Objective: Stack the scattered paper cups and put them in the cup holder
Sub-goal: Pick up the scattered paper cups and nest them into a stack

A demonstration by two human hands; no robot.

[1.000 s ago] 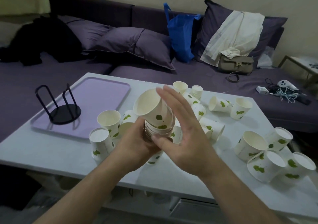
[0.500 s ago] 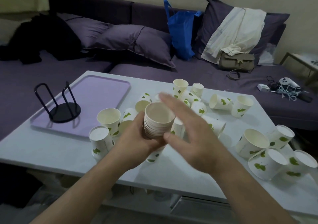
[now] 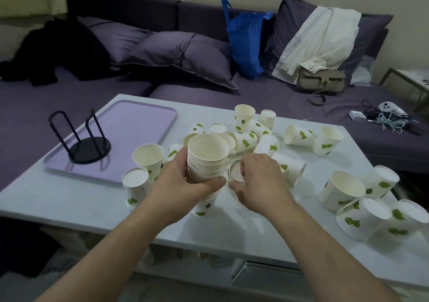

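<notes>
My left hand (image 3: pixel 183 183) grips a stack of nested white paper cups (image 3: pixel 207 157) with green leaf prints, mouth up, above the white table (image 3: pixel 69 199). Just to its right, my right hand (image 3: pixel 262 181) curls its fingers round an upside-down cup (image 3: pixel 235 174) lying among the others. Several loose cups lie scattered over the table, some upright (image 3: pixel 148 159), some on their sides (image 3: pixel 298 135). The black wire cup holder (image 3: pixel 87 146) stands on a lilac tray (image 3: pixel 130 127) at the left.
A cluster of cups (image 3: pixel 362 197) crowds the table's right front corner. Behind the table runs a purple sofa with cushions (image 3: pixel 183 55), a blue bag (image 3: pixel 246 44), a grey handbag (image 3: pixel 321 81) and tangled cables (image 3: pixel 385 118).
The cup tilted on top has dropped fully into the stack. My right hand left the stack and moved down to an upside-down cup beside it. The left hand lowered the stack slightly.
</notes>
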